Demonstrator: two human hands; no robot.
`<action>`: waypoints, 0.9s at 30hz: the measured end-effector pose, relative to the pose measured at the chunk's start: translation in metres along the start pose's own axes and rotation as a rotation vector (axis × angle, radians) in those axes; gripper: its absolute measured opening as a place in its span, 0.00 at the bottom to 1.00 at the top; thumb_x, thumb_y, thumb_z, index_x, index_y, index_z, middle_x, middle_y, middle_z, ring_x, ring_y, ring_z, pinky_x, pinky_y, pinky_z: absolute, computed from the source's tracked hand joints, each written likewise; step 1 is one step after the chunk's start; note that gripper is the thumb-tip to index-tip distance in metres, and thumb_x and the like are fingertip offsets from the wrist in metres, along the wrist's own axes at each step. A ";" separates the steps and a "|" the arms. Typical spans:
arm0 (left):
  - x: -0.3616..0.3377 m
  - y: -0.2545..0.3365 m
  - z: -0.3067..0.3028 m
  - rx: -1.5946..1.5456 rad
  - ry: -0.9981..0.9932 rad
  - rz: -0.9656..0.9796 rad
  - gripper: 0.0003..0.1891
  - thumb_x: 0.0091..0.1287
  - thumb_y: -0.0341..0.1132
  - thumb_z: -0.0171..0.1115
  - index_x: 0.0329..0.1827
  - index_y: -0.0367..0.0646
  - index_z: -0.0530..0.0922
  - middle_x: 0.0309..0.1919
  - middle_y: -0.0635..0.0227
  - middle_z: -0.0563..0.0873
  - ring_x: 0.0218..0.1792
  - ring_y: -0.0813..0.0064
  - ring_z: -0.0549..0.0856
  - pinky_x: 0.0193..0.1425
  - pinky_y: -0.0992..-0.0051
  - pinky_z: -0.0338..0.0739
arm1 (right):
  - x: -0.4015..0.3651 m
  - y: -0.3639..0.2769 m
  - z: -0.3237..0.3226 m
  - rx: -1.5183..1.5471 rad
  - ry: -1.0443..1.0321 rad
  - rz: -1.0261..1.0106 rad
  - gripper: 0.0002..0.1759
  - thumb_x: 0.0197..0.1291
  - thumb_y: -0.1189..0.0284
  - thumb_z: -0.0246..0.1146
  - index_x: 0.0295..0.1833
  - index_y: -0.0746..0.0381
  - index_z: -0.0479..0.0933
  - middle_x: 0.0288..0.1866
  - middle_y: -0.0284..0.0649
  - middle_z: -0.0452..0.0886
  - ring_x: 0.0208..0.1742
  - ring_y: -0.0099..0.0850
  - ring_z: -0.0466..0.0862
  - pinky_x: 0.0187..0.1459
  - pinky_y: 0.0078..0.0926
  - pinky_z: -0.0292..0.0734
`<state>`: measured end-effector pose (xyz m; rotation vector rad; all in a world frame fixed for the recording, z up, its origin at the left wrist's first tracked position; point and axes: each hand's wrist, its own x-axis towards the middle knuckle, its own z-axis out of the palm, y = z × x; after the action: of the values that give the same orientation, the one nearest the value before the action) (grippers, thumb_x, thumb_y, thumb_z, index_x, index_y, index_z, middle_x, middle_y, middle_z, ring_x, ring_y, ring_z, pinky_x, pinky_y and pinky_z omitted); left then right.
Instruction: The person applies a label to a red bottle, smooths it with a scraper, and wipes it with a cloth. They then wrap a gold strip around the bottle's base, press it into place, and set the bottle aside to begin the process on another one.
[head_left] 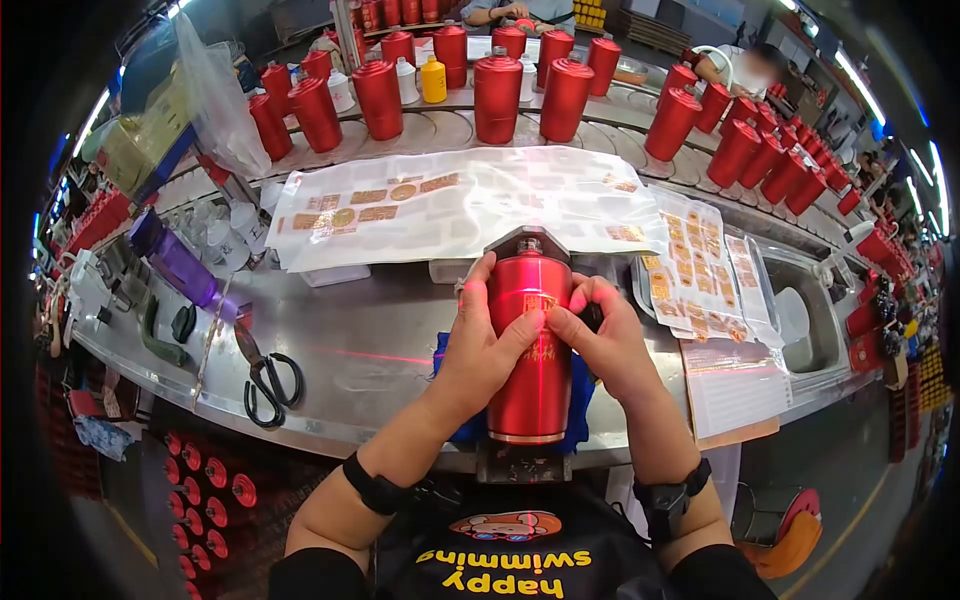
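Note:
A shiny red bottle [529, 400] lies in front of me on a dark holder, its neck pointing away and a blue cloth [580, 405] under it. My left hand [485, 335] wraps its left side, thumb pressed on the front. From the right, my right hand [605, 335] rests its thumb beside a small gold label [540, 303], fingers bent at the bottle's edge. Red laser lines cross the bottle. Just beyond lies a white sheet [480, 200] with gold stickers; more sticker sheets [695, 265] lie to the right.
Red bottles [497, 100] line the conveyor [440, 125] behind. Black-handled scissors [265, 375] and a purple bottle [170, 255] are at left. A sink [815, 345] and a paper pad [735, 385] are at right. Two people sit beyond the conveyor.

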<state>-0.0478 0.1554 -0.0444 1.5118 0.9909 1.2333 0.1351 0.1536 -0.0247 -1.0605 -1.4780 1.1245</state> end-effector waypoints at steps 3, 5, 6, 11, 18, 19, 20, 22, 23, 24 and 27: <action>0.001 0.001 0.001 -0.042 0.001 0.000 0.44 0.70 0.47 0.64 0.76 0.26 0.50 0.72 0.38 0.61 0.73 0.52 0.64 0.76 0.62 0.58 | 0.001 -0.001 0.001 -0.006 0.006 0.001 0.18 0.61 0.64 0.72 0.38 0.58 0.68 0.65 0.48 0.73 0.61 0.29 0.73 0.62 0.29 0.69; 0.001 -0.001 0.001 -0.026 0.007 0.013 0.45 0.69 0.47 0.64 0.76 0.26 0.50 0.72 0.39 0.61 0.73 0.53 0.64 0.76 0.62 0.58 | 0.001 0.003 0.000 0.006 0.018 0.003 0.18 0.62 0.63 0.72 0.38 0.58 0.68 0.63 0.46 0.74 0.58 0.27 0.73 0.60 0.27 0.70; 0.001 -0.002 0.001 -0.019 0.009 0.017 0.45 0.69 0.47 0.64 0.76 0.26 0.50 0.72 0.39 0.61 0.73 0.53 0.64 0.76 0.63 0.58 | 0.001 0.005 0.000 0.012 0.025 0.006 0.18 0.62 0.62 0.72 0.38 0.58 0.68 0.63 0.45 0.74 0.57 0.26 0.73 0.59 0.26 0.70; -0.001 -0.001 -0.001 -0.024 -0.022 0.026 0.45 0.69 0.45 0.66 0.76 0.26 0.49 0.72 0.40 0.61 0.74 0.54 0.64 0.76 0.63 0.58 | 0.006 -0.002 0.002 0.077 0.077 0.121 0.17 0.64 0.62 0.70 0.37 0.58 0.69 0.49 0.32 0.75 0.43 0.17 0.72 0.43 0.17 0.70; 0.000 -0.001 -0.001 -0.032 -0.025 0.042 0.45 0.69 0.45 0.66 0.76 0.26 0.49 0.71 0.40 0.63 0.72 0.56 0.67 0.75 0.64 0.60 | 0.010 0.007 0.000 0.003 0.071 0.084 0.15 0.65 0.63 0.70 0.38 0.57 0.70 0.43 0.26 0.73 0.38 0.13 0.70 0.37 0.12 0.68; 0.000 -0.001 -0.001 -0.047 -0.022 0.030 0.45 0.69 0.45 0.66 0.76 0.26 0.49 0.70 0.40 0.64 0.71 0.56 0.67 0.75 0.64 0.61 | 0.010 0.007 0.000 0.021 0.073 0.099 0.15 0.65 0.64 0.70 0.38 0.57 0.70 0.43 0.27 0.73 0.38 0.13 0.71 0.37 0.13 0.68; 0.001 -0.001 0.000 -0.063 -0.020 0.020 0.45 0.69 0.45 0.66 0.76 0.26 0.49 0.70 0.40 0.64 0.71 0.56 0.68 0.75 0.64 0.61 | 0.010 0.005 0.000 0.039 0.074 0.113 0.15 0.65 0.64 0.70 0.38 0.57 0.70 0.43 0.27 0.73 0.38 0.14 0.71 0.37 0.13 0.69; 0.002 0.002 0.001 -0.081 -0.014 0.008 0.45 0.69 0.45 0.66 0.76 0.26 0.49 0.69 0.40 0.65 0.70 0.56 0.68 0.74 0.64 0.63 | 0.011 0.004 0.000 0.074 0.084 0.128 0.15 0.64 0.64 0.70 0.38 0.57 0.70 0.43 0.27 0.73 0.38 0.14 0.71 0.38 0.14 0.69; 0.001 0.005 0.002 -0.084 -0.012 0.004 0.45 0.69 0.44 0.66 0.76 0.26 0.49 0.69 0.40 0.65 0.70 0.57 0.69 0.74 0.64 0.63 | 0.011 0.004 0.001 0.091 0.093 0.132 0.15 0.64 0.64 0.70 0.37 0.57 0.70 0.43 0.27 0.72 0.39 0.14 0.71 0.38 0.14 0.69; 0.001 0.006 0.002 -0.086 -0.011 -0.001 0.44 0.69 0.44 0.66 0.76 0.26 0.49 0.68 0.41 0.65 0.69 0.57 0.69 0.73 0.64 0.64 | 0.010 0.004 0.001 0.109 0.102 0.136 0.15 0.64 0.64 0.70 0.37 0.57 0.70 0.43 0.27 0.72 0.39 0.14 0.71 0.38 0.14 0.70; 0.000 0.004 0.000 0.010 -0.033 0.027 0.44 0.70 0.45 0.65 0.76 0.26 0.49 0.68 0.41 0.66 0.69 0.57 0.70 0.73 0.64 0.65 | 0.013 0.015 0.000 -0.025 0.091 -0.015 0.15 0.65 0.63 0.70 0.38 0.58 0.71 0.43 0.27 0.73 0.39 0.14 0.72 0.38 0.13 0.70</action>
<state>-0.0476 0.1540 -0.0408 1.5529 0.9592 1.2206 0.1342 0.1690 -0.0372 -1.1024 -1.4290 1.0361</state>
